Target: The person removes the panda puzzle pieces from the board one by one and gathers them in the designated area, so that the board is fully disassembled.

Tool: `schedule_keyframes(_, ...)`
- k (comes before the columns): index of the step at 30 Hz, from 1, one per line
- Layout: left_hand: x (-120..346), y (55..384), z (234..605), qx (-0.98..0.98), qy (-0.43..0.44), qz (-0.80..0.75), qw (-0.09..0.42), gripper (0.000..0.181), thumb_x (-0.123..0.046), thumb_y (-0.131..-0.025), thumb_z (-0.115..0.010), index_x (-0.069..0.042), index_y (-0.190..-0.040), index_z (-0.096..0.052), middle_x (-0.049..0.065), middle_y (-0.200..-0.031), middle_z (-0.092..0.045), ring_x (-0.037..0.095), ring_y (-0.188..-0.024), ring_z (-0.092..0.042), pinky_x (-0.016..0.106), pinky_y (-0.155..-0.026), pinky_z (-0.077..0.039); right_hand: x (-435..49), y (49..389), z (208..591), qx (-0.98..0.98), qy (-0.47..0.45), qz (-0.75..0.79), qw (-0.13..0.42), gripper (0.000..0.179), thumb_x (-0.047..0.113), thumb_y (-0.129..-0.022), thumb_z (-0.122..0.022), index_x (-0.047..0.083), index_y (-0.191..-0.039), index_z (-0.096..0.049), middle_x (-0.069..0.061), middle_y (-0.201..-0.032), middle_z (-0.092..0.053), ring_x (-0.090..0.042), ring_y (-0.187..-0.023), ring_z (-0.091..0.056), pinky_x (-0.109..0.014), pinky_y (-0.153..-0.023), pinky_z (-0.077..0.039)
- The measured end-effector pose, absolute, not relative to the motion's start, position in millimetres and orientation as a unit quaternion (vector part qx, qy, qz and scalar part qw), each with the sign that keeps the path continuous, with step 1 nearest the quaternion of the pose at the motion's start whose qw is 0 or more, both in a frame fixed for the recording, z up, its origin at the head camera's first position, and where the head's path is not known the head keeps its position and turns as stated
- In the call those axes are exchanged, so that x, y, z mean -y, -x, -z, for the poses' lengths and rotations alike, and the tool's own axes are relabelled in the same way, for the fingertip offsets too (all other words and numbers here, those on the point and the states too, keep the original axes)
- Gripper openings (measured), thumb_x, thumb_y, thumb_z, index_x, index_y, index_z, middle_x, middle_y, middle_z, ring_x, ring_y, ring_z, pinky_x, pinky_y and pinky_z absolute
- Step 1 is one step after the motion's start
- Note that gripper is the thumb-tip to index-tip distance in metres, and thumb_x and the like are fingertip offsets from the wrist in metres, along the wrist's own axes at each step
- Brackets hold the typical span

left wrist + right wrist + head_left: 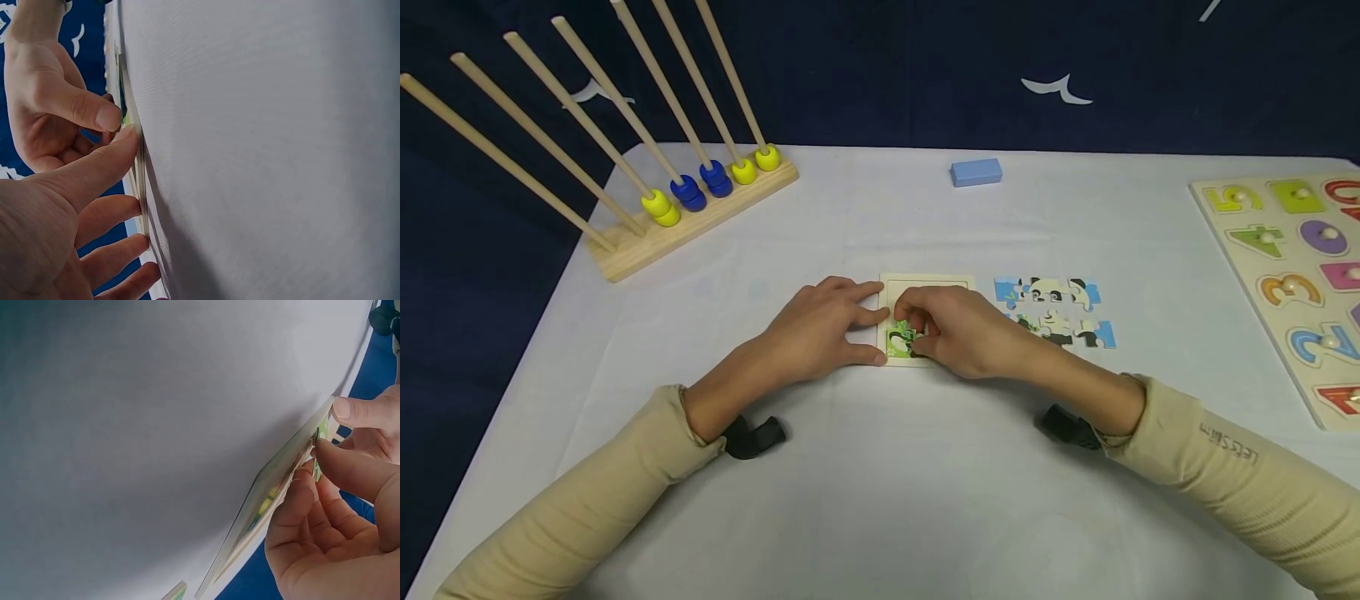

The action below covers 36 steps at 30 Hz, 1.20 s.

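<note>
A small wooden puzzle frame (927, 280) lies on the white table. My left hand (820, 329) rests along its left edge, fingers spread, with the fingertips and thumb touching the side. Over the frame's lower left corner, my right hand (966, 333) pinches a green puzzle piece (318, 467) between thumb and fingers. A green and black printed patch (898, 342) shows in that corner beside the fingertips; the right hand hides much of the frame's inside. To the right lie several loose panda puzzle pieces (1051, 292) in two rows, partly covered by the right forearm.
A wooden abacus stand (700, 223) with tall rods and yellow and blue beads stands at the back left. At the back middle lies a blue block (976, 172). A number and shape peg board (1262, 275) is at the right edge. Dark cloth hangs behind.
</note>
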<state>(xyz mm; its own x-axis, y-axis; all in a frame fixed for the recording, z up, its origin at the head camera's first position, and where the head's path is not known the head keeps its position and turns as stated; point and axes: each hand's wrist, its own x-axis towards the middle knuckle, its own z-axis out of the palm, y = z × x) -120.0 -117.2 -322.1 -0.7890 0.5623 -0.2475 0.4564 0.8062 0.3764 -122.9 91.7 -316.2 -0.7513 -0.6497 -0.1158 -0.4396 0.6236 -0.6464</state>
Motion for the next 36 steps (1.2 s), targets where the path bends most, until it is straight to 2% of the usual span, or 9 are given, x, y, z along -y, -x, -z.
schedule_keyframes(20, 117.3, 119.4, 321.4, -0.934, -0.272, -0.152, 0.173, 0.06, -0.044, -0.086, -0.075, -0.017, -0.137, -0.06, 0.005, -0.155, -0.038, 0.03, -0.138, -0.035, 0.054, -0.105, -0.033, -93.4, 124.7, 316.3, -0.893, 0.298, 0.301, 0.151, 0.023, -0.005, -0.084, -0.07, 0.003, -0.106, -0.07, -0.001, -0.081, -0.064, -0.018, -0.074, -0.057, -0.034, -0.069, -0.047)
schedule_keyframes(36, 117.5, 118.8, 321.3, -0.934, -0.269, -0.152, 0.176, 0.06, -0.045, -0.086, -0.075, -0.017, -0.137, -0.06, 0.005, -0.156, -0.037, 0.03, -0.139, -0.034, 0.055, -0.106, -0.031, -100.0, 120.8, 313.8, -0.877, 0.316, 0.331, 0.146, 0.023, -0.006, -0.087, -0.065, 0.001, -0.108, -0.07, -0.001, -0.081, -0.06, -0.018, -0.076, -0.054, -0.034, -0.069, -0.046)
